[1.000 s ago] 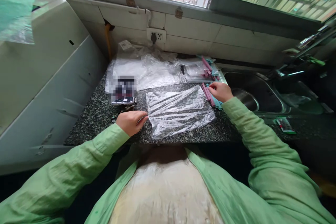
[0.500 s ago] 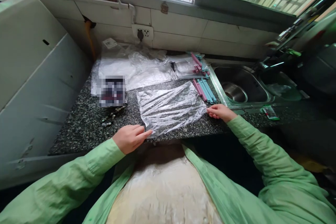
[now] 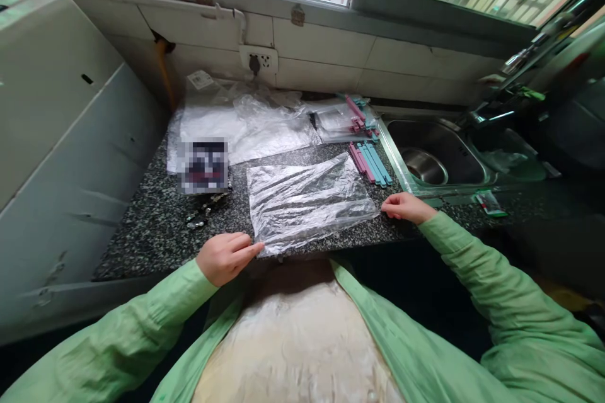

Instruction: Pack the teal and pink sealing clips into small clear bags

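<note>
on the speckled worktop (image 3: 142, 227), near its front edge, a clear plastic bag (image 3: 307, 201) lies flat and creased. left hand (image 3: 224, 258): index finger extended onto the bag's near left corner. right hand (image 3: 406, 206): fingertips together just beside the near right corner. whether either grip pinches the bag cannot be told. farther back, pink and blue strips (image 3: 372, 164) lie side by side near the sink (image 3: 439, 135).
</note>
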Demonstrator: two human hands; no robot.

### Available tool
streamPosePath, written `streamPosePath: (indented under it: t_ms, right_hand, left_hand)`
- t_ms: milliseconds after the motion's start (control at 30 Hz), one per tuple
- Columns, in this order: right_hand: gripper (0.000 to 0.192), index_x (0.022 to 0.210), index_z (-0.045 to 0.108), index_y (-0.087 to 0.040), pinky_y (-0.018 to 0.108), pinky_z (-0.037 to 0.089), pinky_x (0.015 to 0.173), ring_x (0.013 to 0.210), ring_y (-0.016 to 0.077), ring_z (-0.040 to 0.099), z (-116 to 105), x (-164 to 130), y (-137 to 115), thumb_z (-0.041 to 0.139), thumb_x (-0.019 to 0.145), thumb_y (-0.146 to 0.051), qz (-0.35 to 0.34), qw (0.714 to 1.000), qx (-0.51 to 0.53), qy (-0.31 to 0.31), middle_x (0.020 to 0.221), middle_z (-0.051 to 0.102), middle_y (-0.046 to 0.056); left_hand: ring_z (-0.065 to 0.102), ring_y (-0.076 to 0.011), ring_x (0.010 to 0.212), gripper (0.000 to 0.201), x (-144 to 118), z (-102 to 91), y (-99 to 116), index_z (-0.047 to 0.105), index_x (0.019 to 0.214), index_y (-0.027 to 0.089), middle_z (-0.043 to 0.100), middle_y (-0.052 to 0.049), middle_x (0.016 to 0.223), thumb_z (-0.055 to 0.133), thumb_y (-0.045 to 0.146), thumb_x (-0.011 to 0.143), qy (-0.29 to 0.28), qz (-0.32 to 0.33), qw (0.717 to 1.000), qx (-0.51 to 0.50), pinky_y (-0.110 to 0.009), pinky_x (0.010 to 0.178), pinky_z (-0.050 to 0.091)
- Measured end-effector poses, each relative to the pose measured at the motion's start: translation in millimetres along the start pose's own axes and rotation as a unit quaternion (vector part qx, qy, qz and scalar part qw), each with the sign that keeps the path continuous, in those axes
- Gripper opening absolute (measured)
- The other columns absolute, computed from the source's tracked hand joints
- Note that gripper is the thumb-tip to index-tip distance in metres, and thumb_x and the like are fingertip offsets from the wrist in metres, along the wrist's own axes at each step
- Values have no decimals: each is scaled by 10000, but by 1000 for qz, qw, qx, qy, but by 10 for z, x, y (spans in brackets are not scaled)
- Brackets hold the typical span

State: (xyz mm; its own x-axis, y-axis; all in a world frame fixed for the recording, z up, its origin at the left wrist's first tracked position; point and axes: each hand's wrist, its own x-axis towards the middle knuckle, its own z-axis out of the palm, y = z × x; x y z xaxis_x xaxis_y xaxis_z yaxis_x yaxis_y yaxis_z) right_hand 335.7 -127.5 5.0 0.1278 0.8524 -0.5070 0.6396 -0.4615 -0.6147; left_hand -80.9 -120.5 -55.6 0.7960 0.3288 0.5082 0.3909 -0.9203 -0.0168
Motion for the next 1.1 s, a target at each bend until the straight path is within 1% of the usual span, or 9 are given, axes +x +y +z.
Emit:
streamPosePath:
  t_ms: [133, 367, 467, 567, 633, 700, 833, 967, 1100]
  right_hand:
    - [277, 542, 528, -142, 202, 282, 415, 402, 55, 380, 79, 50, -54, 528, 607, -412, -25, 999, -24, 30, 458, 500, -15]
    - [208, 477, 512, -151, 211, 320, 458, 468, 81, 420, 83, 117, 44, 574, 534, -342, -76, 993, -67, 55, 459, 495, -20]
    - [258, 533, 544, -142, 218, 335, 467, 472, 89, 434, -55, 119, -15, 560, 570, -397, -84, 992, -78, 57, 474, 509, -12]
    - [270, 590, 572, -134, 223, 350, 501, 507, 102, 459, -174, 196, -237, 525, 627, -397, -125, 976, -123, 127, 515, 538, 5]
    - [266, 603, 595, -135, 225, 337, 500, 515, 111, 475, -204, 294, -419, 506, 664, -379, -135, 965, -177, 138, 524, 557, 15]
    - [281, 525, 586, -145, 234, 317, 491, 493, 117, 479, -194, 390, -556, 492, 689, -353, -108, 955, -246, 129, 478, 550, 23]
    - [335, 437, 556, -166, 238, 297, 474, 462, 114, 482, -128, 432, -533, 521, 685, -388, -67, 945, -307, 94, 435, 544, 28]
    - [283, 480, 553, -164, 221, 317, 449, 446, 102, 480, -47, 305, -241, 538, 673, -371, -75, 968, -220, 90, 444, 544, 10]
    - [217, 516, 529, -156, 199, 315, 391, 366, 65, 406, 66, 203, -77, 562, 652, -322, -49, 995, -74, 35, 397, 479, -33]
  left_hand:
    - [416, -83, 506, 209, 40, -35, 55, 598, 885, 208, 469, 10, 565, 401, 181, 820, -27, 3, 1000, -4, -222, 472, 312]
    - [463, -90, 515, 250, 119, -126, 126, 609, 916, 222, 500, 1, 576, 374, 209, 834, -95, -1, 995, -33, -225, 479, 348]
    - [490, -86, 530, 273, 179, -148, 47, 576, 1021, 215, 534, -5, 610, 384, 250, 830, -87, -34, 993, -75, -212, 499, 368]
    - [508, -87, 538, 265, 355, -147, -169, 625, 873, 185, 564, -20, 629, 372, 250, 829, -59, -109, 990, -73, -200, 498, 367]
    - [510, -94, 524, 293, 562, -133, -344, 642, 797, 182, 587, -27, 650, 383, 316, 819, -71, -155, 985, -33, -205, 475, 355]
    - [518, -102, 531, 299, 833, -109, -488, 651, 786, 189, 615, -33, 708, 397, 348, 798, -135, -179, 974, -26, -211, 471, 356]
    - [567, -146, 655, 287, 1468, 0, -624, 663, 848, 201, 638, -49, 798, 411, 320, 779, -241, -184, 953, -22, -235, 526, 392]
    - [579, -201, 800, 277, 2097, 273, -647, 649, 950, 194, 632, -76, 930, 462, 256, 755, -271, -147, 951, -17, -272, 588, 407]
    - [575, -197, 806, 310, 2622, 679, -626, 626, 1023, 205, 630, -84, 953, 483, 229, 750, -252, -72, 965, -26, -279, 605, 400]
